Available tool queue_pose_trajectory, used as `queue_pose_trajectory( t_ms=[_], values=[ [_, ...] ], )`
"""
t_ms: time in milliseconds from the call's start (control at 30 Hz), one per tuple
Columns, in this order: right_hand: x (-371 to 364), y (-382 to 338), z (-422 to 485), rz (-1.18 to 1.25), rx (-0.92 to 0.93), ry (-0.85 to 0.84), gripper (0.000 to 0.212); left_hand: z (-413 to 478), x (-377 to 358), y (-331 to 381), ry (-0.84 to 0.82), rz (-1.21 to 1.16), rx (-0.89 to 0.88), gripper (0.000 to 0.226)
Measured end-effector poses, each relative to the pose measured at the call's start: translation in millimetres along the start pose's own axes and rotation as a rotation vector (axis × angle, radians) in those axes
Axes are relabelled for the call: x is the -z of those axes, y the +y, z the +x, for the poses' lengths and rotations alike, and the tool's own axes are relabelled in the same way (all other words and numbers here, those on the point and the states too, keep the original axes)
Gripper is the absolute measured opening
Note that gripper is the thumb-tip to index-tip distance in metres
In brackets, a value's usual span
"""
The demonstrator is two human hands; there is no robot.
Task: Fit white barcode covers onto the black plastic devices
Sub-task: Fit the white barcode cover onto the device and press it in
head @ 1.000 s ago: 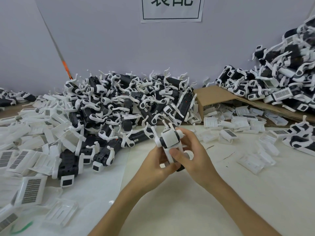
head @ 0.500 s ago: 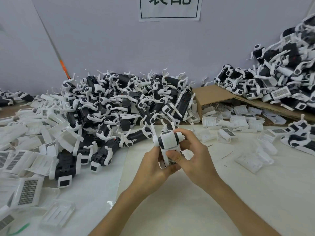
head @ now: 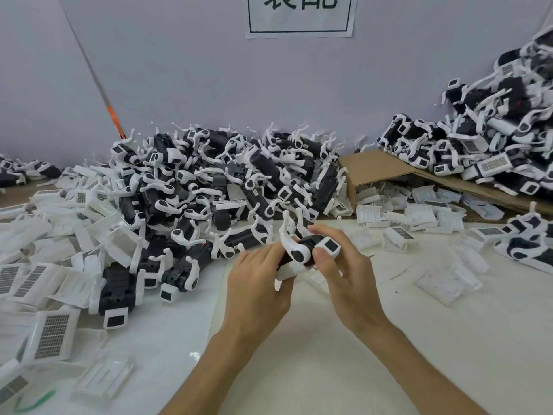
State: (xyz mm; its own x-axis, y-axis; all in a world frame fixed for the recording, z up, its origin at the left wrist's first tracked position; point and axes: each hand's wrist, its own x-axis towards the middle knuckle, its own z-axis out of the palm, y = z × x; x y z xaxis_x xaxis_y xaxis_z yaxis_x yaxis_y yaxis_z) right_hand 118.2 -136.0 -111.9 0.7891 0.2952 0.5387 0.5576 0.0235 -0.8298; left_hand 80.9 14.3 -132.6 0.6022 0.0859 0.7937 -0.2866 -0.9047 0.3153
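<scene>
I hold one black plastic device with white arms above the table's middle, lying sideways with its white square end to the right. My left hand grips its lower left part, where a white cover sits under the body. My right hand holds the right end between thumb and fingers. A big heap of black devices lies behind and to the left. Loose white barcode covers are spread at the left.
A torn cardboard box lies at the back right with white covers spilling from it. A second heap of devices rises at the far right. More covers lie scattered to the right of my hands. The wall stands close behind.
The device was upright with its white end toward me; both hands have turned it onto its side, end pointing right. The camera has shifted slightly.
</scene>
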Motion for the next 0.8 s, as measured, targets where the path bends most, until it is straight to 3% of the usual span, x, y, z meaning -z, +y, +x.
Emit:
queue_pose_trajectory(
  t_ms=[233,367,467,567,700,800],
  values=[
    [-0.3,8.0,1.8,0.076,-0.041,0.026,0.042,1.8,0.5,2.0,-0.002,0.002,-0.009,0.041],
    [6.1,7.5,8.0,0.148,-0.199,-0.214,0.043,1.7,4.1,-6.1,-0.064,0.012,0.031,0.042],
    [21.6,2.1,18.0,-0.164,-0.279,-0.345,0.05,0.2,5.3,-15.9,-0.219,-0.028,0.086,0.049],
    [34.8,-7.3,25.3,-0.44,-0.115,-0.34,0.069,1.7,4.6,-14.8,-0.289,-0.1,0.089,0.047],
    [41.5,-23.3,21.4,-0.521,0.15,-0.486,0.043,1.1,7.8,-2.8,-0.263,-0.192,0.027,0.036],
    [56.9,-35.4,14.9,-0.554,0.118,-0.386,0.035,-1.7,10.5,5.4,-0.183,-0.178,-0.092,0.04]
  ],
)
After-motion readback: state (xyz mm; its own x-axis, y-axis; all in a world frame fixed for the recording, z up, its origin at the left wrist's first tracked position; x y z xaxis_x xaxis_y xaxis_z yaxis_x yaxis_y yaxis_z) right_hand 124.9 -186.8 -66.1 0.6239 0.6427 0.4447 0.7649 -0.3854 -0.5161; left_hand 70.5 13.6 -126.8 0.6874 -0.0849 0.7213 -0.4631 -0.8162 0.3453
